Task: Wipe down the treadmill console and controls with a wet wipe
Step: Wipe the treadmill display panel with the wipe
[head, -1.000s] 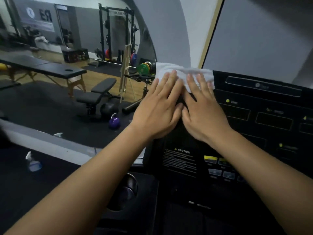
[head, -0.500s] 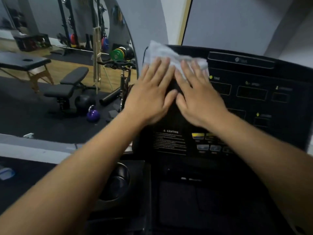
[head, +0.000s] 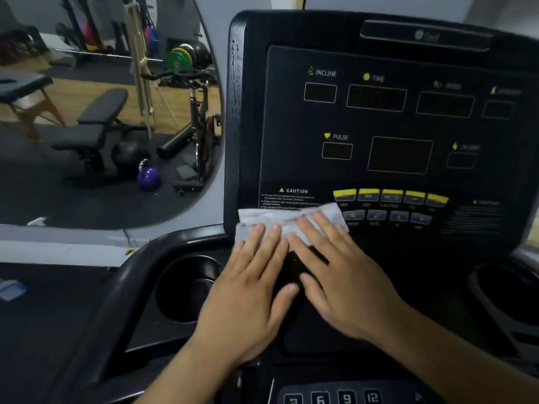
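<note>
the wet wipe (head: 287,221) lies flat against the lower left corner of the treadmill console (head: 393,126), just under the caution label (head: 293,196) and just left of the grey buttons (head: 385,216) below the yellow row. both hands are spread flat, fingers straight, neither curled around anything. the left hand (head: 250,290) presses the near left part of the wipe with its fingertips; the right hand (head: 341,275) presses the right part, fingers reaching toward the buttons. nothing is pinched or gripped: the wipe is held only by downward pressure.

as a judgement, the wipe is thin, limp and very light, and damp enough to cling to the smooth panel, so it will bunch or fold if dragged by one edge. it handles best under flat fingers spread over its middle, as here, with pressure kept even so it slides as a sheet. its creases suggest it is folded, though motion blur makes that uncertain. the raised buttons may catch its edge. the cup holder (head: 186,287) sits just left of the left hand, and the number keys (head: 332,398) lie near the viewer.
</note>
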A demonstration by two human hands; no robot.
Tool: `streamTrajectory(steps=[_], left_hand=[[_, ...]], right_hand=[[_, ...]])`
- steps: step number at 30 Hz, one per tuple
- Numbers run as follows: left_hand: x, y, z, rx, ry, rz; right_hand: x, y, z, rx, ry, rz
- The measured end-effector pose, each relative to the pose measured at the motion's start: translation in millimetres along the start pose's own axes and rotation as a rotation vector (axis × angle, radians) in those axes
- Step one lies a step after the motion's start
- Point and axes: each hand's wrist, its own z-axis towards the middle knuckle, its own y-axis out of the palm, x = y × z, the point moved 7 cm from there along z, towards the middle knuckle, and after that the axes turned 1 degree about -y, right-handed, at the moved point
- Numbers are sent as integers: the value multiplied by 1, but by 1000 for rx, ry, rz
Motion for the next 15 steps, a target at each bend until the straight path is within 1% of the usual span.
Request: streamTrajectory(steps=[2, 6, 9, 11, 12, 14, 15], left_hand=[[-4, -18, 34, 68, -5, 35], [-19, -68, 130, 228, -15, 107], [-23, -97, 176, 219, -59, 101], [-19, -96, 174, 203, -62, 50], [-14, -86, 160, 196, -49, 30], [3, -55, 111, 163, -3, 4], [13, -36, 81, 117, 19, -1]], right_hand=[[15, -18, 27, 45, -3, -23], [60, -83, 98, 188, 80, -135], [84, -120, 128, 210, 167, -90], [79, -118, 120, 235, 162, -8], [73, -106, 106, 241, 154, 13], [53, -68, 63, 217, 125, 52], [41, -45, 36, 182, 107, 66]])
